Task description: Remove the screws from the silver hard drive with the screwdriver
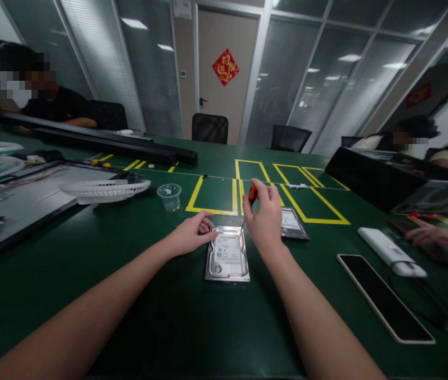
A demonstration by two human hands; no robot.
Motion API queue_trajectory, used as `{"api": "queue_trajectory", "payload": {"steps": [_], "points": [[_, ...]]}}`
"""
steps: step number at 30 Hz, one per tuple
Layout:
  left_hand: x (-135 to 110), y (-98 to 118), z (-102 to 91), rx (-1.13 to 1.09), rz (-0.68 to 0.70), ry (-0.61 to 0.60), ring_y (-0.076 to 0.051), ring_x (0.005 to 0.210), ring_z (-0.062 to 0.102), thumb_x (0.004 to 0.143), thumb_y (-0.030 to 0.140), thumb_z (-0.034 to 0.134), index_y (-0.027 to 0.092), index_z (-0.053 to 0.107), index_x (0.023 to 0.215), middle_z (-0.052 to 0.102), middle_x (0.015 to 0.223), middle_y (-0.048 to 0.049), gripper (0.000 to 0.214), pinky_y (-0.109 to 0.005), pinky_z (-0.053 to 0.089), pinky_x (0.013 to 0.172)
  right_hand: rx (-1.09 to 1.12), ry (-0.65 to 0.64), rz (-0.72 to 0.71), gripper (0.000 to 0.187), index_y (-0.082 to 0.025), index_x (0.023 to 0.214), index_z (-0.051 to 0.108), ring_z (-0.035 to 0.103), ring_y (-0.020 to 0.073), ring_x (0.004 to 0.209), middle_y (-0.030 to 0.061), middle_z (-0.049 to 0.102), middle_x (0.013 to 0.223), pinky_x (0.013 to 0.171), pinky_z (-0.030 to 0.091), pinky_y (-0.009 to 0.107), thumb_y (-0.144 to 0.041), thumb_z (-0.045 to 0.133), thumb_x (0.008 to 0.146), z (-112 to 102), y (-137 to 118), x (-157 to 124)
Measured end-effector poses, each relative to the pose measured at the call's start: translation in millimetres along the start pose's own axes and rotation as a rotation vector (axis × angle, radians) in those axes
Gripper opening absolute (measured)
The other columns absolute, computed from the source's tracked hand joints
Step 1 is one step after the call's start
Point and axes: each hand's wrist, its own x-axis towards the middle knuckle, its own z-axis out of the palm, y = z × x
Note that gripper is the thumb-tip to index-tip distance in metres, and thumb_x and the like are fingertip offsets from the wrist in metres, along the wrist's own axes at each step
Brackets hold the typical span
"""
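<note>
A silver hard drive [230, 253] with a white label lies flat on the green table in front of me. My left hand [194, 232] rests at its upper left corner, fingers stretched out and the thumb on the drive's top. In my right hand [263, 216] is a screwdriver [253, 194] with a red and black handle, held upright. Its thin shaft points down at the drive's upper right corner; whether the tip sits in a screw is too small to tell. A second hard drive [293, 224] lies just beyond my right wrist, partly hidden by the hand.
A clear plastic cup [169, 198] stands left of the drive, near a white fan grille [105, 190]. At right lie a phone [384, 298] and a white power bank [392, 252] with a cable. Another person's hand [426, 232] is at the right edge. Yellow tape [212, 211] marks the table.
</note>
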Motion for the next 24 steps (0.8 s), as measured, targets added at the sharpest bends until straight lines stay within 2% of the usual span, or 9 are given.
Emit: {"api": "queue_trajectory", "payload": {"steps": [10, 17, 24], "points": [[0.8, -1.3, 1.2, 0.006, 0.002, 0.003, -0.024, 0.093, 0.069, 0.087, 0.049, 0.074, 0.017, 0.055, 0.139, 0.072, 0.115, -0.011, 0.064, -0.042, 0.058, 0.087, 0.029, 0.014, -0.033, 0.047, -0.013, 0.146, 0.054, 0.062, 0.0297, 0.111, 0.0182, 0.067, 0.124, 0.098, 0.053, 0.05, -0.02, 0.052, 0.1, 4.8, 3.7, -2.0], [1.0, -3.4, 1.1, 0.001, 0.005, -0.002, -0.024, 0.094, 0.069, 0.088, 0.048, 0.074, 0.017, 0.054, 0.14, 0.072, 0.116, -0.0112, 0.065, -0.042, 0.058, 0.089, -0.021, 0.013, -0.005, 0.042, -0.016, 0.141, 0.06, 0.059, 0.0265, 0.097, 0.0128, 0.062, 0.105, 0.089, 0.054, 0.045, -0.022, 0.056, 0.1, 0.8, 0.7, -0.6], [0.1, 0.3, 0.3, 0.003, -0.012, -0.008, -0.024, 0.095, 0.069, 0.088, 0.047, 0.074, 0.015, 0.053, 0.141, 0.072, 0.117, -0.0118, 0.066, -0.043, 0.058, 0.089, 0.031, 0.021, -0.048, 0.044, -0.014, 0.142, 0.056, 0.059, 0.0289, 0.107, 0.0159, 0.066, 0.115, 0.094, 0.052, 0.048, -0.017, 0.052, 0.098, 3.3, 2.4, -1.0]]}}
